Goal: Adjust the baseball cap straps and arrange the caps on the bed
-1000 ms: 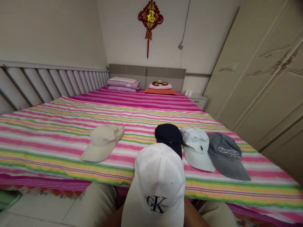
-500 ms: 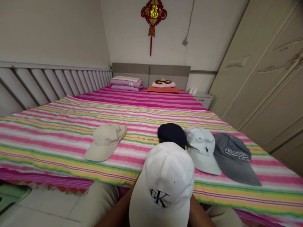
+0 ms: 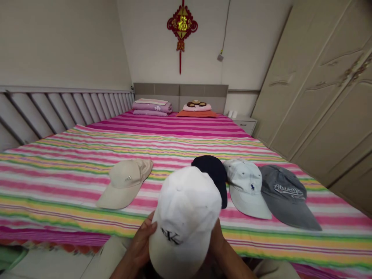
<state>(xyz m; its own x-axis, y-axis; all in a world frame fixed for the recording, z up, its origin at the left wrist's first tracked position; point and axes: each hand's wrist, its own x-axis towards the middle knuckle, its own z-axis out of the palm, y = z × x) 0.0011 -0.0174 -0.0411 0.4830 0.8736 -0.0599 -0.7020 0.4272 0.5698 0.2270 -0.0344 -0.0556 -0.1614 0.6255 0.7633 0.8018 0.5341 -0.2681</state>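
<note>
A white baseball cap (image 3: pixel 190 193) with black letters on its front is held up close to me, its brim toward me. My left hand (image 3: pixel 143 237) grips its left side, the thumb showing against the cap. On the other side my right hand (image 3: pixel 215 236) holds it, with the fingers mostly hidden behind the cap. Beyond it, partly covered, lies a dark navy cap (image 3: pixel 209 167). A pale cap (image 3: pixel 246 182) with a small dark emblem touches a grey cap (image 3: pixel 283 190) with white lettering. Apart on the left rests a beige cap (image 3: pixel 124 180).
The caps lie on a bed with a striped sheet (image 3: pixel 72 186). Folded bedding (image 3: pixel 152 107) and a pink-and-orange pile (image 3: pixel 197 110) sit by the headboard (image 3: pixel 157 91). Metal railing (image 3: pixel 58 108) runs along the left, a wardrobe (image 3: pixel 316 97) along the right.
The white cap has moved left and turned, its letters now facing lower left. My left hand, hidden before, now shows at its side. More of the navy cap is uncovered.
</note>
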